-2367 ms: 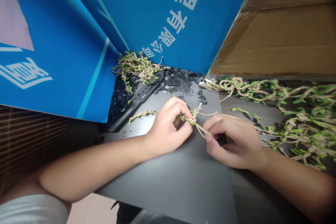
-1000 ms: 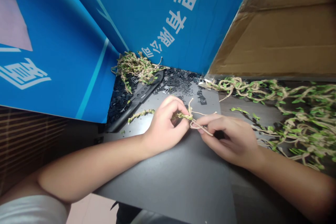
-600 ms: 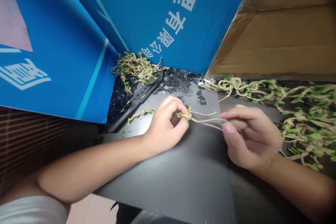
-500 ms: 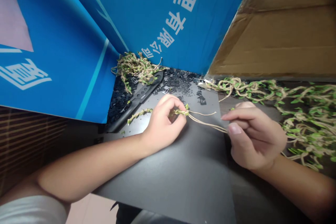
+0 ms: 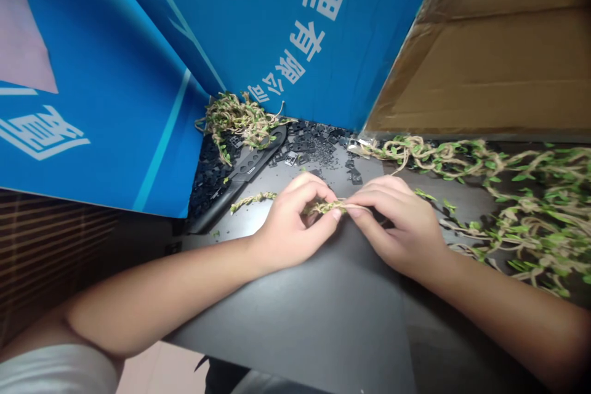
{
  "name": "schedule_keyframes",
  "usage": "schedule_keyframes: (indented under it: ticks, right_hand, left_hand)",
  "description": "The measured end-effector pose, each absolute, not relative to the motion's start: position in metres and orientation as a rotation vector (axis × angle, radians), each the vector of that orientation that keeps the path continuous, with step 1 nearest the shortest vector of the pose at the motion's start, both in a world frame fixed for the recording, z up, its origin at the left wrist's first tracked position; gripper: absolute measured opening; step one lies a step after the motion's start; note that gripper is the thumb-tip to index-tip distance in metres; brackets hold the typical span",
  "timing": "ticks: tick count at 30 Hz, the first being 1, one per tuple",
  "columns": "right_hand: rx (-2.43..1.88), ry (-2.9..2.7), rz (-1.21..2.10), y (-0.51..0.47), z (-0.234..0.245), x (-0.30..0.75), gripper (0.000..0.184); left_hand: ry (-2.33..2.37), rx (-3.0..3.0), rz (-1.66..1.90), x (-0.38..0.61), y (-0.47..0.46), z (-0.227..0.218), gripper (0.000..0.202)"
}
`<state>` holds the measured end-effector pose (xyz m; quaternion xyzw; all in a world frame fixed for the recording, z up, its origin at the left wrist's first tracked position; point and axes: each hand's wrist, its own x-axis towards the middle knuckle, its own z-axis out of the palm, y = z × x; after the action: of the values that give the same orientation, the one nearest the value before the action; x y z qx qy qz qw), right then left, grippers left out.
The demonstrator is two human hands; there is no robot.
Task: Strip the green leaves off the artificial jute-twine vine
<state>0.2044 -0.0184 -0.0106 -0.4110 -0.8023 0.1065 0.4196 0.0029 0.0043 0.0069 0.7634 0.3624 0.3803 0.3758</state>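
A braided cord with small green leaves (image 5: pixel 253 198) runs across the grey board and into my left hand (image 5: pixel 300 221). The left thumb and fingers are closed around the braid near its right end. My right hand (image 5: pixel 399 221) is pinched on the tan strands of the braid, its fingertips almost touching those of the left. The strand ends are mostly hidden behind the right fingers. Beyond my right hand, loose leafy twine (image 5: pixel 535 228) spreads over the dark surface.
A heap of leafy twine (image 5: pixel 237 117) lies at the back beside a black knife-shaped tool (image 5: pixel 231 191) and scattered black plastic bits (image 5: pixel 318 141). Blue panels (image 5: pixel 258 24) with white characters and a brown cardboard panel (image 5: pixel 498 61) stand behind the grey board (image 5: pixel 323 314).
My right hand has moved left from the far strand ends to the braid beside my left hand. My left hand has shifted slightly right with the braid.
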Motion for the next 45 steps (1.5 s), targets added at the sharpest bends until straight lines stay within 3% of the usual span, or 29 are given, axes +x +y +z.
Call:
schedule_keyframes:
  ticks: [11, 20, 25, 31, 37, 45]
  right_hand:
    - [-0.985, -1.892, 0.544, -0.018, -0.004, 0.207, 0.01]
    - [-0.853, -2.01, 0.683, -0.015, -0.006, 0.211, 0.033]
    - [-0.76, -2.173, 0.762, -0.015, -0.009, 0.206, 0.008]
    - [-0.837, -2.15, 0.598, -0.014, -0.018, 0.208, 0.015]
    - [-1.001, -1.982, 0.339, -0.014, -0.011, 0.208, 0.011]
    - [-0.992, -1.848, 0.249, -0.018, -0.006, 0.209, 0.018]
  left_hand:
    - [0.79, 1.988, 0.949, 0.0, 0.005, 0.008, 0.004]
    - [0.592, 2.165, 1.173, -0.003, -0.003, 0.012, 0.013]
    - [0.559, 2.216, 1.181, -0.004, -0.007, 0.014, 0.017]
    - [0.646, 2.118, 1.166, -0.003, -0.005, 0.012, 0.012]
    - [0.646, 2.143, 1.19, -0.003, -0.006, 0.011, 0.015]
    - [0.696, 2.144, 1.194, -0.001, -0.006, 0.01, 0.018]
